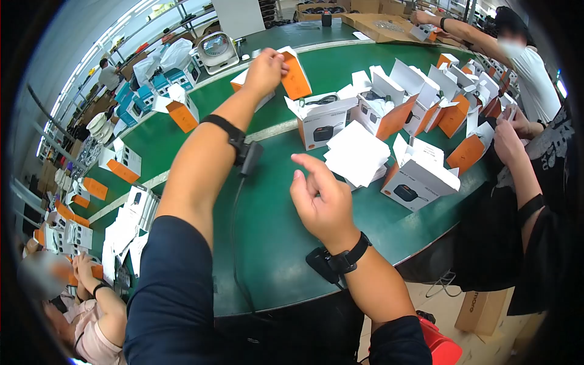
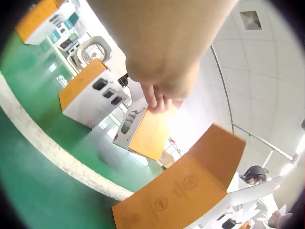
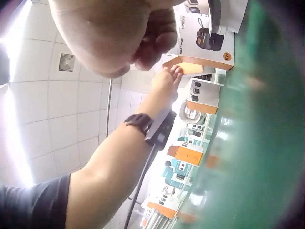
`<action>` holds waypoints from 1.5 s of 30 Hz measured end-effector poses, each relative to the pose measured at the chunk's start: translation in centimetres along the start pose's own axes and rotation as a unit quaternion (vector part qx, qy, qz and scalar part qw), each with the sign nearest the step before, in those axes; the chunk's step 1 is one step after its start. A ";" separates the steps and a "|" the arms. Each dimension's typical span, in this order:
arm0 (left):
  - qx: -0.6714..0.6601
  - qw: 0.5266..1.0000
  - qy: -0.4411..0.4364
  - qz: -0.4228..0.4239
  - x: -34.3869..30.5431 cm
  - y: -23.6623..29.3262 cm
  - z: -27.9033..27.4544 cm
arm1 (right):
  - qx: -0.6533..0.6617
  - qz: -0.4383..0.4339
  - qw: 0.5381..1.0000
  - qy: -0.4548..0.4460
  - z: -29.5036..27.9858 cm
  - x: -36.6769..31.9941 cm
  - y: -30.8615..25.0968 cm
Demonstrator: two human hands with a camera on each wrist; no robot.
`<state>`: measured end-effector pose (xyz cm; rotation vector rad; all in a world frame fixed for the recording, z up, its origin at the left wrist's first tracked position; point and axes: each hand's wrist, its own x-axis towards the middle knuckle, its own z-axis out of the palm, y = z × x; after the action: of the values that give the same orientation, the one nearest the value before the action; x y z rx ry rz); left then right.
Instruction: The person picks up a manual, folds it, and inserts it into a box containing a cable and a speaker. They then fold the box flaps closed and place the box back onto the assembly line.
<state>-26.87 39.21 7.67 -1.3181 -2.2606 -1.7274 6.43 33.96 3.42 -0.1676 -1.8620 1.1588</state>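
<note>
At the far side of the green table, my left hand [image 1: 266, 73] grips the top of an orange-and-white box [image 1: 296, 76], which stands tilted. The left wrist view has the fingers of this left hand [image 2: 159, 93] at the upper edge of that box [image 2: 153, 136]; the thumb is hidden there. Nearer to me, my right hand [image 1: 323, 204] hangs above the table with loosely bent fingers and nothing in it. Just beyond it lies a stack of white sheets [image 1: 358, 152]. An opened white box [image 1: 319, 125] with a black cable inside stands between the two hands.
Several opened boxes crowd the right side, one white box [image 1: 420, 182] near the front edge. More boxes [image 1: 125, 159] and white papers [image 1: 128, 228] are at the left. A fan [image 1: 217, 52] stands at the back. People are at both sides. A cable hangs from my left wrist.
</note>
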 end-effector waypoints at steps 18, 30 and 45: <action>-0.193 0.973 0.120 0.045 -33.5 5.7 -15.6 | -0.420 0.186 0.876 -0.147 -5.4 4.9 3.6; -0.132 0.983 0.092 0.087 -37.5 9.5 -15.9 | -0.314 -0.038 0.947 0.062 -5.5 1.8 -0.9; -0.103 0.972 -0.204 -0.049 -41.2 13.7 -11.6 | 0.289 0.241 0.926 0.011 -4.1 -11.2 -5.4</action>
<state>2.81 5.66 3.83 -1.7796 -2.4339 -1.9179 17.71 27.68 1.20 -0.3098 -1.4136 1.9877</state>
